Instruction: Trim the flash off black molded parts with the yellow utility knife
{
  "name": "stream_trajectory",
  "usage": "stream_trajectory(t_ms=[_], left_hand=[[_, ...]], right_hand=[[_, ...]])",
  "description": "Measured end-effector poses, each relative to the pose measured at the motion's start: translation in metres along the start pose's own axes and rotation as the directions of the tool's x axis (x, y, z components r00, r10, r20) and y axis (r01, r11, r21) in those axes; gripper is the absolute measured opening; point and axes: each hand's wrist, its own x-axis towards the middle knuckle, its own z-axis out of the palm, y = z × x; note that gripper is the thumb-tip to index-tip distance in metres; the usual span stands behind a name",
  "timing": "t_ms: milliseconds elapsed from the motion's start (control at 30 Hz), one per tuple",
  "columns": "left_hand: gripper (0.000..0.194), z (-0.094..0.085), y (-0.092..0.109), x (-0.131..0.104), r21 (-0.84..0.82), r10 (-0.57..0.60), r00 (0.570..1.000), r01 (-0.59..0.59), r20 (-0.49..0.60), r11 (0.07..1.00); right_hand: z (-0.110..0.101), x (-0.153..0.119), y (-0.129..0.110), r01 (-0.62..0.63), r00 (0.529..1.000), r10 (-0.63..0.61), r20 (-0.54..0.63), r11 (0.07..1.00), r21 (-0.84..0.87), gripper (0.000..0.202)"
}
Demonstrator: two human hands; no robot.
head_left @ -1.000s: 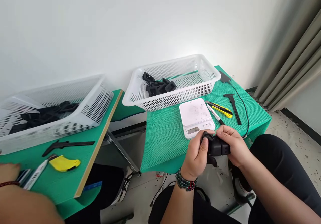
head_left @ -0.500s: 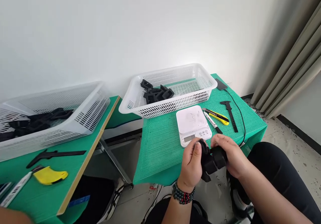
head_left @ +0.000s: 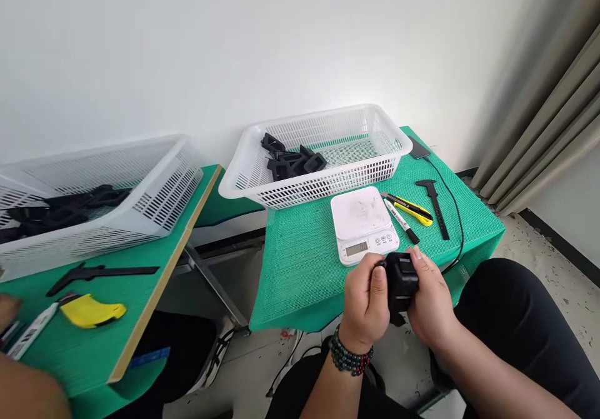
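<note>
A black plastic part [head_left: 402, 281] is held between my two hands, just past the near edge of the green table. My left hand [head_left: 368, 297], with a beaded bracelet at the wrist, wraps round its left side, thumb on top. On the other side my right hand [head_left: 432, 300] grips it with fingers and thumb. The part's underside is hidden by the hands. Close beyond them lies a white scale [head_left: 360, 216] with a lit display. A white basket [head_left: 312, 187] behind the scale holds several black frame-shaped parts [head_left: 288, 162].
Right of the scale lie a marker [head_left: 398, 219], a yellow cutter [head_left: 415, 212], a black caliper [head_left: 434, 206] and a cabled dark pad [head_left: 419, 149]. At left, another table [head_left: 154, 281] bears a basket [head_left: 159, 206], caliper and yellow cutter; another person's arm [head_left: 28, 388] reaches in there.
Both hands have turned the black part and brought it closer together between them. The view has shifted slightly. At left, the other person's arm has come further into view.
</note>
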Motion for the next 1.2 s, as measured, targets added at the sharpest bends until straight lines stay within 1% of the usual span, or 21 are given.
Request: stream_trajectory(t_ms=[33, 67, 133, 200, 233, 300, 367, 433, 533, 600, 633, 700, 767, 833, 867, 900, 967, 1033, 1067, 1133, 1200], left_hand=[[0.048, -0.002, 0.001, 0.0, 0.002, -0.002, 1.0, 0.002, 0.016, 1.0], [0.049, -0.003, 0.003, 0.0, -0.006, -0.013, 1.0, 0.013, 0.011, 1.0], [0.05, -0.006, 0.005, 0.001, -0.053, -0.047, 0.997, 0.044, -0.054, 0.998], [0.051, -0.009, 0.005, 0.003, -0.145, -0.099, 0.988, 0.081, -0.121, 0.986], [0.051, -0.01, 0.004, 0.004, -0.2, -0.133, 0.981, 0.103, -0.141, 0.974], [0.051, -0.01, 0.003, 0.006, -0.295, -0.194, 0.968, 0.14, -0.162, 0.945], [0.05, -0.007, 0.002, 0.007, -0.341, -0.228, 0.953, 0.152, -0.197, 0.928], [0.05, -0.001, 0.002, 0.006, -0.331, -0.235, 0.946, 0.152, -0.226, 0.931], [0.05, 0.007, 0.002, 0.003, -0.259, -0.23, 0.955, 0.178, -0.189, 0.949], [0.05, 0.008, 0.002, 0.003, -0.218, -0.219, 0.964, 0.184, -0.149, 0.958], [0.05, 0.007, 0.001, 0.003, -0.212, -0.211, 0.967, 0.179, -0.14, 0.961], [0.049, 0.002, -0.001, 0.004, -0.245, -0.21, 0.966, 0.17, -0.149, 0.955], [0.049, -0.001, -0.002, 0.006, -0.322, -0.24, 0.951, 0.17, -0.195, 0.931], [0.05, -0.002, -0.003, 0.007, -0.377, -0.282, 0.934, 0.186, -0.22, 0.907], [0.05, 0.0, -0.003, 0.006, -0.371, -0.291, 0.931, 0.196, -0.22, 0.908], [0.05, 0.001, -0.002, 0.006, -0.344, -0.289, 0.933, 0.206, -0.213, 0.916], [0.05, 0.005, 0.0, 0.006, -0.271, -0.274, 0.945, 0.221, -0.177, 0.937], [0.05, 0.004, 0.001, 0.006, -0.214, -0.245, 0.963, 0.218, -0.108, 0.952], [0.05, 0.002, 0.001, 0.007, -0.2, -0.231, 0.97, 0.214, -0.069, 0.956], [0.049, -0.004, -0.001, 0.01, -0.188, -0.218, 0.976, 0.209, -0.023, 0.96], [0.048, -0.011, -0.003, 0.013, -0.213, -0.235, 0.97, 0.217, -0.06, 0.953]], right_hand=[[-0.002, 0.0, 0.002, 0.023, 1.0, -0.024, -0.011, 0.998, -0.062, 0.044], [-0.004, -0.001, 0.004, 0.051, 0.999, -0.05, 0.016, 0.989, -0.138, 0.042], [-0.005, -0.005, 0.004, 0.124, 0.982, -0.075, 0.175, 0.949, -0.291, 0.041], [-0.004, -0.01, 0.002, 0.185, 0.932, -0.036, 0.36, 0.903, -0.387, 0.047], [-0.002, -0.012, 0.0, 0.198, 0.907, -0.005, 0.422, 0.888, -0.415, 0.05], [-0.001, -0.013, -0.002, 0.201, 0.884, 0.034, 0.465, 0.873, -0.445, 0.053], [0.0, -0.011, -0.003, 0.18, 0.89, 0.047, 0.453, 0.878, -0.444, 0.053], [-0.001, -0.005, -0.002, 0.131, 0.917, 0.042, 0.397, 0.907, -0.399, 0.049], [-0.002, 0.002, 0.002, 0.04, 0.984, 0.008, 0.176, 0.963, -0.265, 0.042], [-0.003, 0.003, 0.005, 0.03, 0.999, -0.024, 0.028, 0.978, -0.206, 0.043], [-0.004, 0.002, 0.007, 0.031, 1.0, -0.031, 0.004, 0.976, -0.215, 0.044], [-0.007, -0.001, 0.009, 0.032, 0.998, -0.016, 0.054, 0.953, -0.301, 0.044], [-0.009, -0.004, 0.01, 0.042, 0.987, 0.024, 0.158, 0.914, -0.404, 0.045], [-0.01, -0.004, 0.009, 0.063, 0.971, 0.047, 0.235, 0.895, -0.442, 0.046], [-0.01, -0.003, 0.009, 0.066, 0.969, 0.045, 0.243, 0.899, -0.432, 0.046], [-0.009, -0.002, 0.008, 0.058, 0.974, 0.038, 0.224, 0.911, -0.409, 0.045], [-0.008, 0.0, 0.009, 0.016, 0.993, 0.025, 0.115, 0.939, -0.343, 0.046], [-0.01, 0.0, 0.013, -0.026, 1.0, 0.027, -0.001, 0.952, -0.304, 0.049], [-0.012, 0.0, 0.015, -0.038, 0.999, 0.034, -0.018, 0.947, -0.318, 0.05], [-0.017, -0.001, 0.017, -0.039, 0.996, 0.07, 0.062, 0.913, -0.406, 0.047], [-0.021, -0.001, 0.015, -0.021, 0.973, 0.129, 0.193, 0.877, -0.481, 0.045]])
